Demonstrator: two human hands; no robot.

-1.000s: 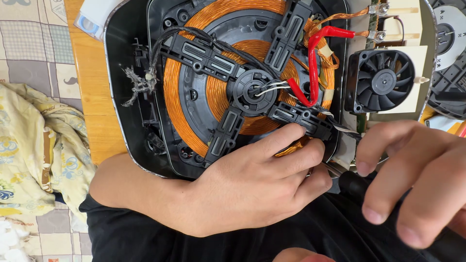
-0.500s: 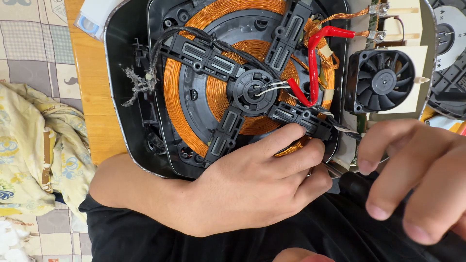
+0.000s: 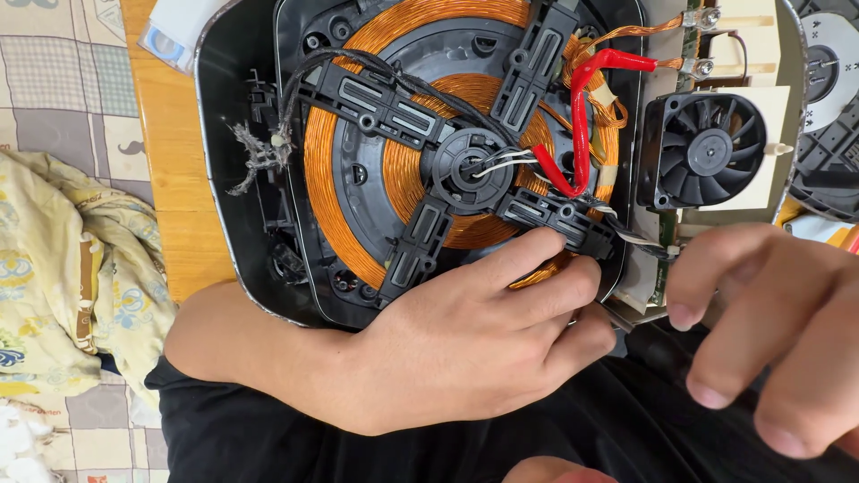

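Cooker: opened induction cooker [image 3: 242,179], black housing, filling the upper middle of the frame, its lower edge resting against the person's lap.
Coil: round copper coil [image 3: 358,215] at centre frame under a black cross-shaped bracket [image 3: 465,165].
Counter: wooden counter [image 3: 170,179] showing at the upper left, under the cooker.
Cloth: yellow patterned cloth [image 3: 63,268] crumpled at the left edge, on a checked cover.
Left hand: left hand [image 3: 465,344], lower centre, fingers curled with the tips pressed on the bracket's lower right arm and the coil's edge; whether it pinches anything cannot be told.
Right hand: right hand [image 3: 769,331], lower right, blurred, fingers bent and loosely spread, just beside the cooker's lower right corner, holding nothing visible.
Fan: black fan [image 3: 707,148] at the upper right.
Wire: red wire [image 3: 582,116] looping from the coil's centre toward the upper right.
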